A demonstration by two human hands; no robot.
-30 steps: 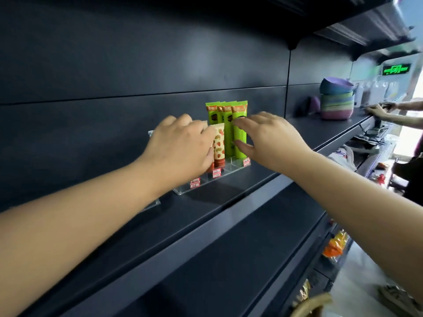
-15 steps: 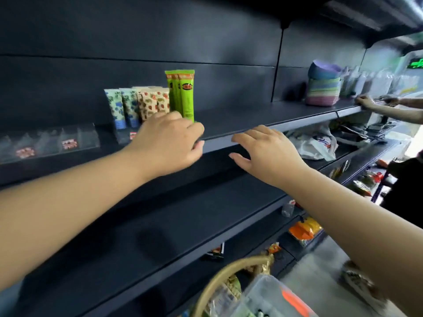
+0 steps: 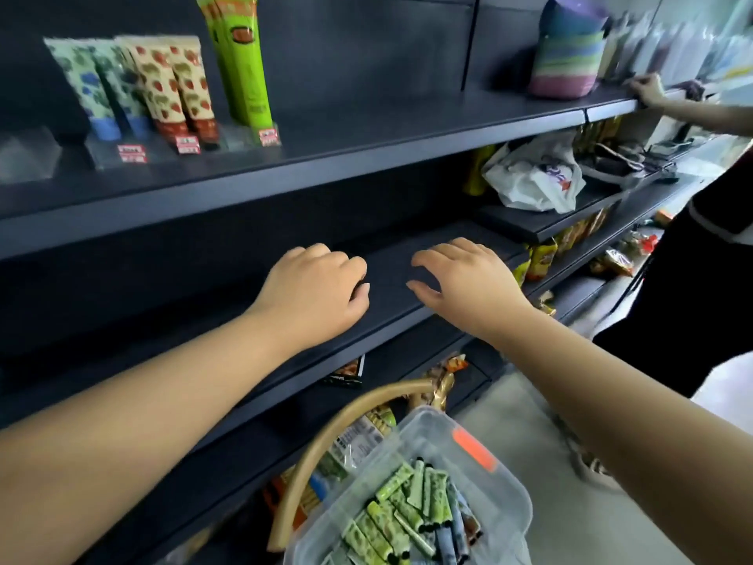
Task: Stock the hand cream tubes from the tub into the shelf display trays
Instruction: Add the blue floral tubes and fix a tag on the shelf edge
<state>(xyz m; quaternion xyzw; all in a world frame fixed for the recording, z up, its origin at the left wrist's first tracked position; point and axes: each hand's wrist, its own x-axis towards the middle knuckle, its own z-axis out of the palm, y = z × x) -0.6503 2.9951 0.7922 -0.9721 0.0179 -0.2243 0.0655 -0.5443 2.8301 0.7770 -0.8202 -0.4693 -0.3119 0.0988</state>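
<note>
The dark shelf carries clear display trays far left with upright hand cream tubes; the tub near bottom holds more; left hand loosely curled, right hand spread, both grips grasping nothing

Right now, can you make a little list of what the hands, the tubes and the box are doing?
left hand: empty, fingers curled
right hand: empty, fingers spread
display tray: blue, red and green tubes standing upright
green tubes: tallest, right end of row
tub: clear, below the hands, many tubes lying inside
lower shelf: bare under the hands
</note>
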